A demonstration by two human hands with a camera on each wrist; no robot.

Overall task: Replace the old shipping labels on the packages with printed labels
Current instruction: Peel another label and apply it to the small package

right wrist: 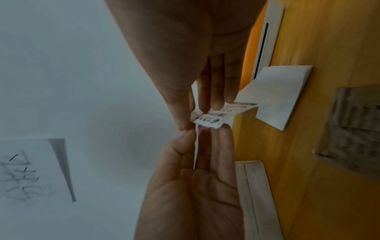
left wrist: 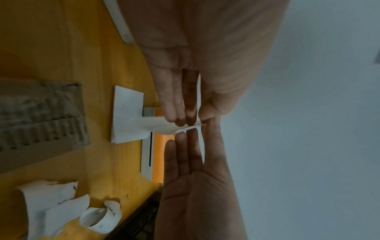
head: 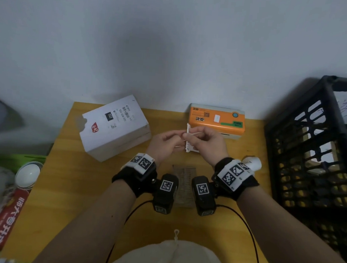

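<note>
I hold a printed shipping label [head: 188,141] upright over the table between both hands. My right hand [head: 190,135] pinches the printed label [right wrist: 213,117] between thumb and fingertips. My left hand [head: 179,136] pinches a thin white layer [right wrist: 196,146] that runs off the label's edge, perhaps its backing. A white sheet [left wrist: 127,113] hangs from the pinched part down by the table. The white package [head: 116,125] with an old label on top stands left of my hands, untouched. The orange label printer [head: 217,121] sits against the wall just behind them.
A black plastic crate [head: 309,150] stands at the right edge. Curled torn label pieces [left wrist: 61,207] lie near it. A scrap of corrugated cardboard [head: 183,184] lies under my wrists. A red bag [head: 0,218] and a white bowl [head: 27,174] sit off the table's left side.
</note>
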